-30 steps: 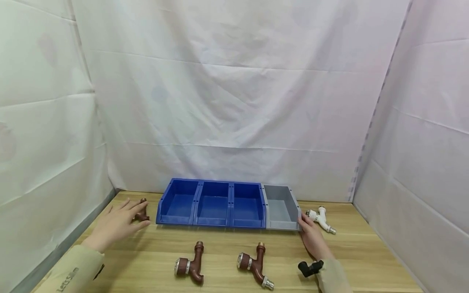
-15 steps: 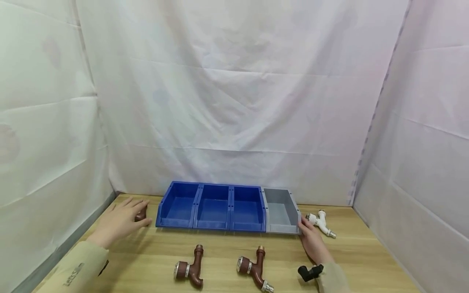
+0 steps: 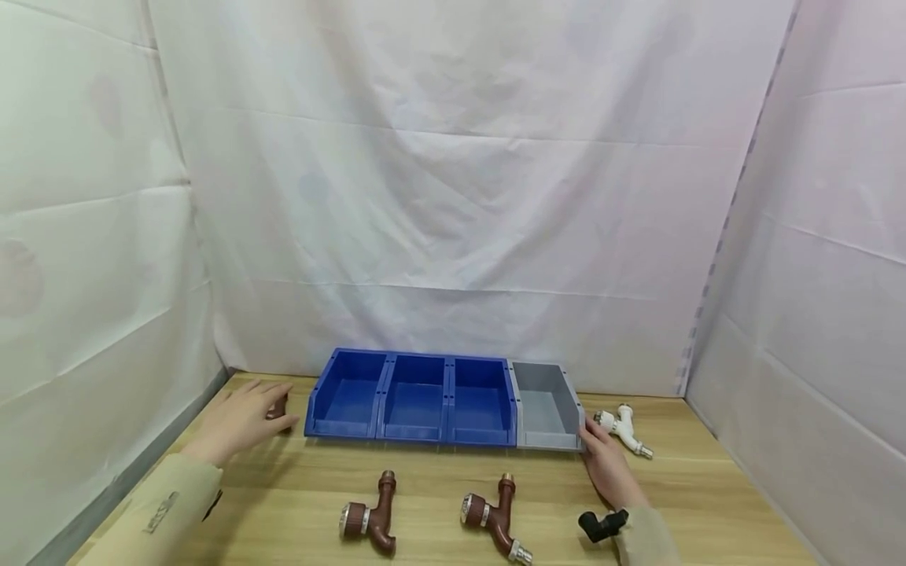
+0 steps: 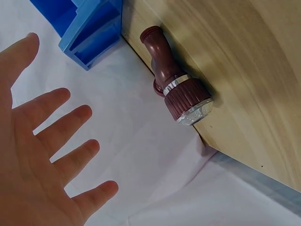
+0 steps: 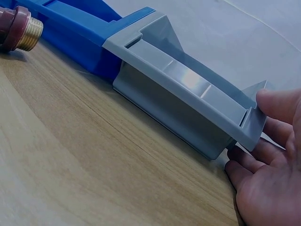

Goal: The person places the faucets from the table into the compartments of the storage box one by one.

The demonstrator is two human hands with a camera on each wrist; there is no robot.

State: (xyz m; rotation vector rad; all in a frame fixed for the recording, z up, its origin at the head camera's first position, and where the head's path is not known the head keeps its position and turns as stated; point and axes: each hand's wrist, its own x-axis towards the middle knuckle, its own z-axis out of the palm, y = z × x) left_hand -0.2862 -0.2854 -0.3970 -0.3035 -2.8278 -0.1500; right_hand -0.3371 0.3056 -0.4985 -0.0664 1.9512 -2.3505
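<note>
At the table's left, my left hand [image 3: 237, 420] hovers over a brown tap [image 3: 278, 407], partly hiding it in the head view. In the left wrist view, its fingers are spread, apart from the tap [image 4: 176, 77] with its ribbed handle and silver cap. My right hand [image 3: 609, 464] holds the right front corner of a grey bin [image 3: 548, 442]. The right wrist view has the thumb on the edge of the bin's side [image 5: 256, 125] and the other fingers curled behind and below it. Three blue bins [image 3: 410, 432] adjoin the grey one in a row.
Two brown taps, the left one [image 3: 378, 519] and the right one [image 3: 499, 515] with a silver nozzle, lie in front of the bins. A black tap-like piece [image 3: 602, 525] is by my right wrist. A white tap [image 3: 623, 431] lies right of the bins. White cloth [image 3: 453, 196] surrounds the table.
My left hand has moved slightly right over the brown tap. My right hand stays at the grey bin's corner. The head view has shifted slightly.
</note>
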